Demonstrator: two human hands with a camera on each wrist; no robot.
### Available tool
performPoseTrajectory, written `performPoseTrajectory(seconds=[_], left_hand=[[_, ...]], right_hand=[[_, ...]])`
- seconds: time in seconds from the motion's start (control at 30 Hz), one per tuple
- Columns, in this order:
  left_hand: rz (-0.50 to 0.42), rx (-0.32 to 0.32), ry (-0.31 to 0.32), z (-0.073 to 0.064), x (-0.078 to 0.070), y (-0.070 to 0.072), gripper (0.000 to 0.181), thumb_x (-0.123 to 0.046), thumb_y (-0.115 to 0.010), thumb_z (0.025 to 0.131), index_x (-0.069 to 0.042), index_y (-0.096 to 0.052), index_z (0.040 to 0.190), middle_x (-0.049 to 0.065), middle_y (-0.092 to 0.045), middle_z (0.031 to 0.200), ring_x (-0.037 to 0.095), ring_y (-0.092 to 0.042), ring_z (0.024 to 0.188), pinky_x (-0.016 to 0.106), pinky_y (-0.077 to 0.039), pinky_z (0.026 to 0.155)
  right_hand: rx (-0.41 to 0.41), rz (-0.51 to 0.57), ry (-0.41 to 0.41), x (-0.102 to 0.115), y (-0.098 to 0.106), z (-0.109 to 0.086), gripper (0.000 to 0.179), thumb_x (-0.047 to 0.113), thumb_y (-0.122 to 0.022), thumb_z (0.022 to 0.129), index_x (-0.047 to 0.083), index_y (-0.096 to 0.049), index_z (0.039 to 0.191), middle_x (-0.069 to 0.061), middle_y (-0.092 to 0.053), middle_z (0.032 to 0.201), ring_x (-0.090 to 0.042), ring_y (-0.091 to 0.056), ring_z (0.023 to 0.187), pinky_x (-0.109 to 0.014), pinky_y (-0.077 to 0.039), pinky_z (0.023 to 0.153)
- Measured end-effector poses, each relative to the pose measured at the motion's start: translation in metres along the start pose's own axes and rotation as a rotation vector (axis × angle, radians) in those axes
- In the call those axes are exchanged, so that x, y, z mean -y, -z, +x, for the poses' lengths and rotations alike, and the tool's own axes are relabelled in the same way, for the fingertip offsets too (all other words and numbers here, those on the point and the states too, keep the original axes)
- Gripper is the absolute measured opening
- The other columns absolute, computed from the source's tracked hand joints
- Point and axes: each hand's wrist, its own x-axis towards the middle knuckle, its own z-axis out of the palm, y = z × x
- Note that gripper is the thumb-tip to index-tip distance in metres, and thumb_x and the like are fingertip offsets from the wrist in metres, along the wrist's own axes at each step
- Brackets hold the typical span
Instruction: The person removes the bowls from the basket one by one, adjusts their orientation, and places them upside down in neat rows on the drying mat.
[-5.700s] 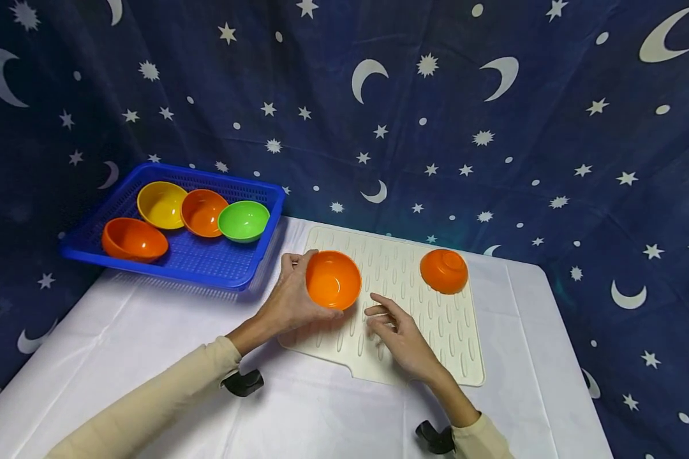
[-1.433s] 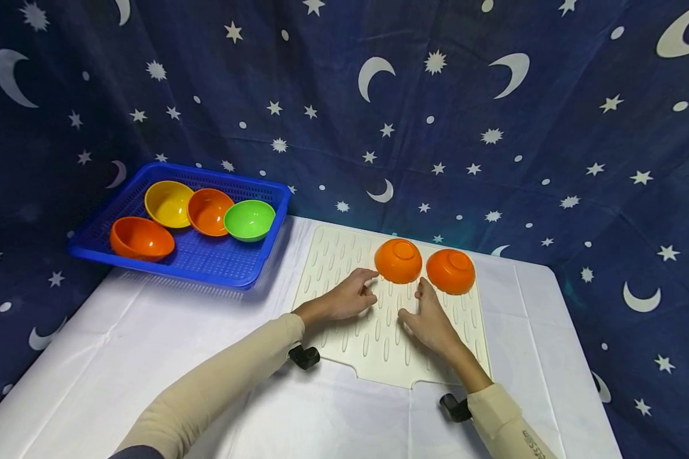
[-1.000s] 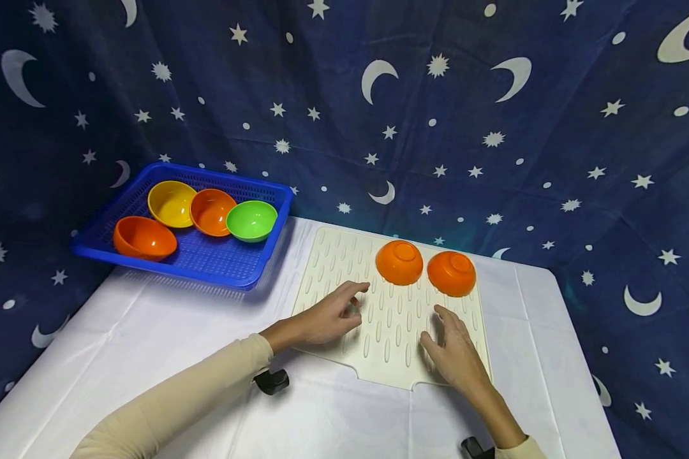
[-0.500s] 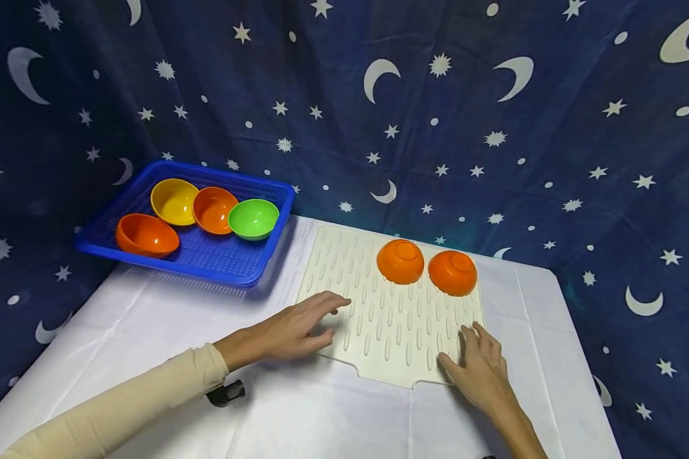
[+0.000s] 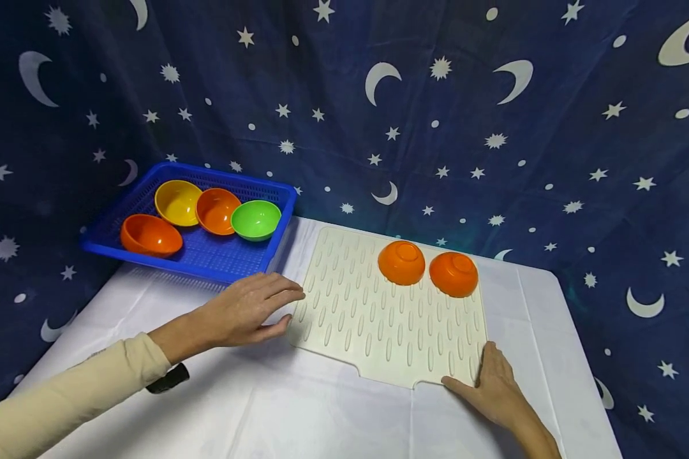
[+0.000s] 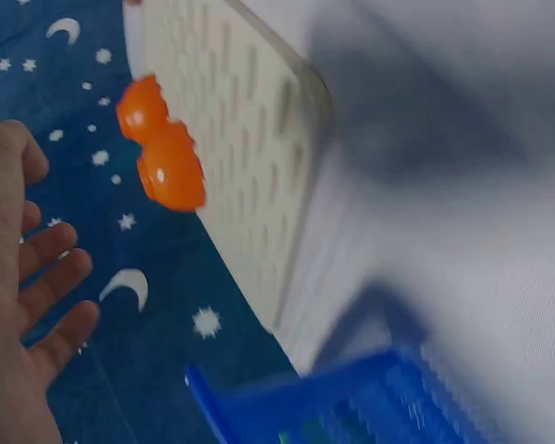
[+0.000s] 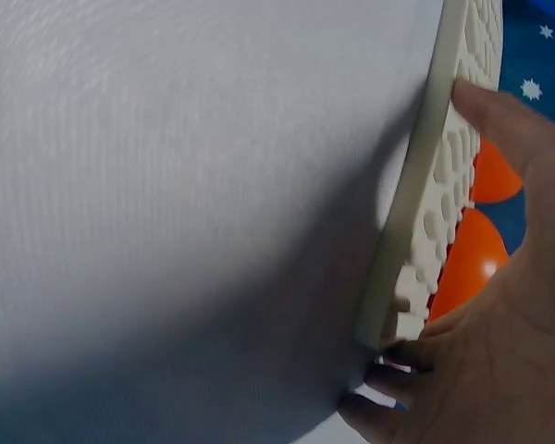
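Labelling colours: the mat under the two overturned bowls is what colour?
The mat is off-white; the head view shows it best.

Both wrist views cut off the ribbed mat [image 6: 250, 176].

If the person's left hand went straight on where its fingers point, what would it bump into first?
Probably the left upside-down orange bowl: the left hand points across the pale mat roughly toward it. Its height is unclear, though; if low, it would meet the mat's edge first.
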Motion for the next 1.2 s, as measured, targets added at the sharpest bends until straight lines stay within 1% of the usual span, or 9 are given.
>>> performPoseTrajectory(seconds=[0.17, 0.33, 0.47, 0.6, 0.73, 0.87, 1.03, 1.1, 1.2], left_hand=[[-0.007, 0.078, 0.069, -0.007, 0.015, 0.017, 0.032, -0.027, -0.058, 0.082, -0.011, -0.061, 0.109, 0.000, -0.055, 0.110, 0.017, -0.051, 0.101, 0.037, -0.044, 0.083], [-0.052, 0.219, 0.209, -0.017, 0.032, 0.034, 0.023, -0.029, -0.057, 0.085, -0.018, -0.062, 0.105, -0.006, -0.056, 0.102, 0.013, -0.052, 0.097, 0.037, -0.044, 0.084], [-0.086, 0.272, 0.318, -0.027, 0.049, 0.046, 0.020, -0.026, -0.059, 0.086, -0.019, -0.063, 0.104, -0.007, -0.057, 0.100, 0.012, -0.054, 0.095, 0.038, -0.045, 0.082], [-0.085, 0.305, 0.394, -0.036, 0.066, 0.055, 0.020, -0.024, -0.058, 0.087, -0.016, -0.063, 0.105, -0.005, -0.058, 0.103, 0.013, -0.054, 0.095, 0.039, -0.046, 0.081], [-0.059, 0.364, 0.460, -0.043, 0.084, 0.063, 0.026, -0.025, -0.056, 0.088, -0.011, -0.062, 0.108, 0.004, -0.057, 0.110, 0.022, -0.053, 0.102, 0.046, -0.042, 0.086], [0.037, 0.416, 0.544, -0.048, 0.107, 0.074, 0.037, -0.028, -0.060, 0.085, -0.004, -0.060, 0.112, 0.014, -0.055, 0.116, 0.034, -0.050, 0.107, 0.053, -0.036, 0.090], [0.188, 0.416, 0.741, -0.060, 0.136, 0.088, 0.053, -0.034, -0.069, 0.076, 0.001, -0.057, 0.115, 0.024, -0.052, 0.115, 0.042, -0.048, 0.101, 0.058, -0.035, 0.085], [0.193, 0.422, 0.846, -0.066, 0.146, 0.091, 0.066, -0.039, -0.071, 0.073, 0.006, -0.051, 0.119, 0.029, -0.046, 0.115, 0.046, -0.043, 0.100, 0.060, -0.035, 0.081], [0.180, 0.481, 1.013, -0.077, 0.154, 0.092, 0.089, -0.048, -0.072, 0.069, 0.012, -0.037, 0.124, 0.037, -0.034, 0.116, 0.053, -0.033, 0.100, 0.064, -0.031, 0.078]], right_hand=[[0.001, -0.005, -0.001, -0.005, 0.004, -0.003, 0.126, 0.066, -0.065, 0.064, -0.010, 0.002, 0.139, -0.032, -0.011, 0.139, -0.048, -0.011, 0.123, -0.064, -0.016, 0.093], [0.004, -0.042, 0.016, -0.009, 0.007, -0.002, 0.122, 0.066, -0.063, 0.067, -0.011, -0.001, 0.139, -0.034, -0.008, 0.140, -0.051, -0.009, 0.123, -0.065, -0.015, 0.092], [0.006, -0.082, 0.009, -0.010, 0.007, -0.002, 0.118, 0.066, -0.059, 0.070, -0.013, -0.003, 0.138, -0.035, -0.008, 0.139, -0.052, -0.009, 0.123, -0.068, -0.015, 0.089], [0.011, -0.096, 0.007, -0.011, 0.007, -0.002, 0.118, 0.067, -0.059, 0.070, -0.012, -0.003, 0.139, -0.034, -0.009, 0.139, -0.052, -0.010, 0.123, -0.069, -0.016, 0.087], [0.026, -0.092, 0.006, -0.011, 0.006, -0.001, 0.118, 0.067, -0.059, 0.070, -0.012, -0.003, 0.138, -0.034, -0.007, 0.140, -0.051, -0.009, 0.123, -0.069, -0.016, 0.088], [0.035, -0.084, 0.002, -0.012, 0.005, -0.001, 0.119, 0.066, -0.060, 0.069, -0.012, -0.002, 0.138, -0.034, -0.006, 0.140, -0.051, -0.008, 0.123, -0.069, -0.016, 0.087], [0.071, -0.095, 0.012, -0.011, 0.005, 0.000, 0.118, 0.066, -0.058, 0.071, -0.011, 0.001, 0.139, -0.034, -0.004, 0.140, -0.052, -0.006, 0.123, -0.070, -0.016, 0.086], [0.094, -0.108, 0.016, -0.010, 0.006, 0.000, 0.118, 0.066, -0.057, 0.072, -0.010, 0.003, 0.139, -0.035, -0.003, 0.139, -0.053, -0.006, 0.123, -0.071, -0.015, 0.086], [0.116, -0.131, 0.019, -0.007, 0.009, 0.002, 0.117, 0.066, -0.056, 0.073, -0.011, 0.003, 0.138, -0.037, -0.003, 0.138, -0.055, -0.006, 0.121, -0.071, -0.016, 0.086]])
